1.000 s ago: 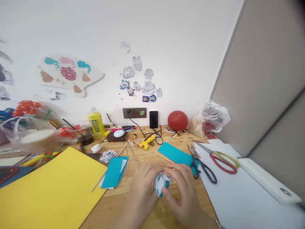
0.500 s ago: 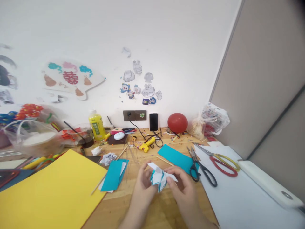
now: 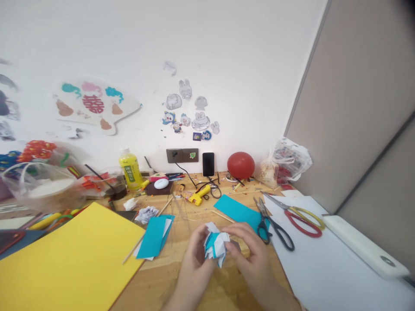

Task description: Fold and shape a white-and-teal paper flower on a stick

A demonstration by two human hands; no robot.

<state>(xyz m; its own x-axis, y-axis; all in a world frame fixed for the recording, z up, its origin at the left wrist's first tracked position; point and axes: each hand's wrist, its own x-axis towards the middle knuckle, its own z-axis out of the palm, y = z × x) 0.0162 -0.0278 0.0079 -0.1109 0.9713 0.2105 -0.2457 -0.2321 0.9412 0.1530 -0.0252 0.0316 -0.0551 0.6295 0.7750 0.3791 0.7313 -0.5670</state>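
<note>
Between my hands, above the wooden table, is a folded paper piece [image 3: 216,247], white and teal with several pointed folds. My left hand [image 3: 196,255] is closed round its left side, some fingers hidden behind it. On the right side, the thumb and fingers of my right hand [image 3: 249,252] pinch a white flap. Left of my hands lies a small stack of teal and white paper sheets [image 3: 154,237]. A larger teal sheet [image 3: 238,211] lies beyond my right hand.
Black-handled scissors [image 3: 275,226] and red-and-yellow-handled scissors [image 3: 303,219] lie at the right, near white paper [image 3: 324,268]. A yellow sheet [image 3: 74,255] covers the left. Behind are a yellow glue gun [image 3: 198,197], a red balloon [image 3: 241,165], a phone [image 3: 208,164] and a drink bottle [image 3: 131,169].
The paper piece has been turned in my hands, and more of its teal side faces me. The white flap that stuck out to the right now sits closer in. The view has shifted slightly.
</note>
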